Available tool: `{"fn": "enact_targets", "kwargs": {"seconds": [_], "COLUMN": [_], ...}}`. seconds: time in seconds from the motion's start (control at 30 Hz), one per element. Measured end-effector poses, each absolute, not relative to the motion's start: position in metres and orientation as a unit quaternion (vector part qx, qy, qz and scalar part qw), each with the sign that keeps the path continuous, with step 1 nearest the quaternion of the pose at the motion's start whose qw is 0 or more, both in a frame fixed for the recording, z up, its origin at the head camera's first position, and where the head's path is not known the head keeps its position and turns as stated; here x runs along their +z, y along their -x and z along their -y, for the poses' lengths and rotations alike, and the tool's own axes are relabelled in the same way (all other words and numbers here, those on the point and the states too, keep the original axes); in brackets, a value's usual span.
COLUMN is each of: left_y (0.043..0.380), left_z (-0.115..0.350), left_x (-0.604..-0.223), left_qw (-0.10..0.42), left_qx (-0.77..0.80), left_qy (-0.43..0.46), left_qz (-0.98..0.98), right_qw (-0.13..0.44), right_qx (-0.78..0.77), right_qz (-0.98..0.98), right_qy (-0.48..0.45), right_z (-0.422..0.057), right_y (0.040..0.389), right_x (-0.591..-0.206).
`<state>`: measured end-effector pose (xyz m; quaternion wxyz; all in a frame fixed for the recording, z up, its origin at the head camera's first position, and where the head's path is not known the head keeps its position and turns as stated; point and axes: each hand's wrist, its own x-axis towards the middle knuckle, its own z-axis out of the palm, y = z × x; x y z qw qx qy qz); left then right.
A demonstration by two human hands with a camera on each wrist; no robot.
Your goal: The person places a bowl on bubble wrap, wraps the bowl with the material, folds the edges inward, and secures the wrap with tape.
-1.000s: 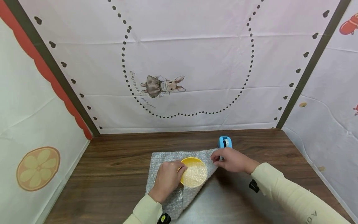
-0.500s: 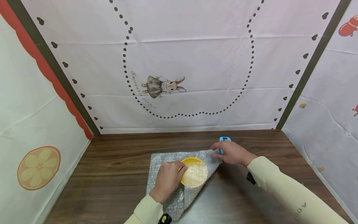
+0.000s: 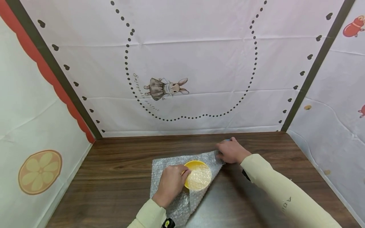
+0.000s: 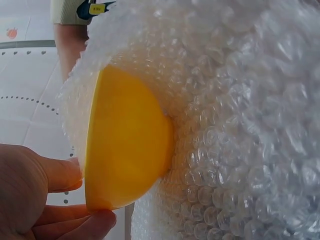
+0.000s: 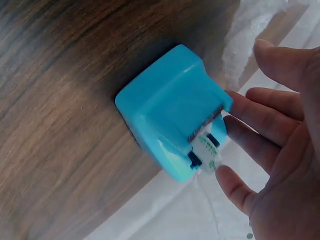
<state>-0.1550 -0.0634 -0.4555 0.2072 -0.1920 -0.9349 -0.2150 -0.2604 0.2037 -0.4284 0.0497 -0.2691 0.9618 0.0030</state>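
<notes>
A yellow bowl [image 3: 195,163] sits on a sheet of bubble wrap [image 3: 162,163], and one fold of the wrap lies over most of its opening. My left hand [image 3: 172,182] pinches the bowl's rim, thumb inside and fingers below, as the left wrist view shows. At the sheet's far right corner, my right hand [image 3: 232,151] reaches over a blue tape dispenser [image 5: 170,110], which it almost wholly hides in the head view. In the right wrist view the fingertips are right at the dispenser's tape end, with the thumb held apart from it.
Everything stands on a dark wooden table [image 3: 119,177]. A white printed cloth [image 3: 199,63] hangs behind its back edge, with more printed cloth walls at the left and right.
My right hand has moved from the wrap's right corner back and over the tape dispenser, covering it. My left hand stays at the bowl's rim.
</notes>
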Motion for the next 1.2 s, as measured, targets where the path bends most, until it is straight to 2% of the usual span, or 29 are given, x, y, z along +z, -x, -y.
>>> {"fn": "enact_targets", "kwargs": {"seconds": [0.13, 0.37, 0.63, 1.2], "left_y": [0.155, 0.154, 0.154, 0.155], "left_z": [0.063, 0.063, 0.063, 0.064], "left_x": [-0.455, -0.455, -0.454, -0.452], "left_qw": [0.202, 0.195, 0.188, 0.181], "left_qx": [-0.215, -0.217, -0.219, -0.209], "left_qy": [0.192, 0.188, 0.181, 0.182], "left_qz": [0.936, 0.938, 0.94, 0.944], "right_qw": [0.061, 0.028, 0.009, 0.002], "right_qx": [0.0, -0.033, -0.142, -0.239], "right_qz": [-0.964, -0.96, -0.944, -0.939], "right_qy": [0.257, 0.277, 0.299, 0.248], "right_z": [-0.2, -0.198, -0.198, -0.191], "right_y": [0.263, 0.265, 0.263, 0.258], "right_x": [-0.43, -0.435, -0.429, -0.413]}}
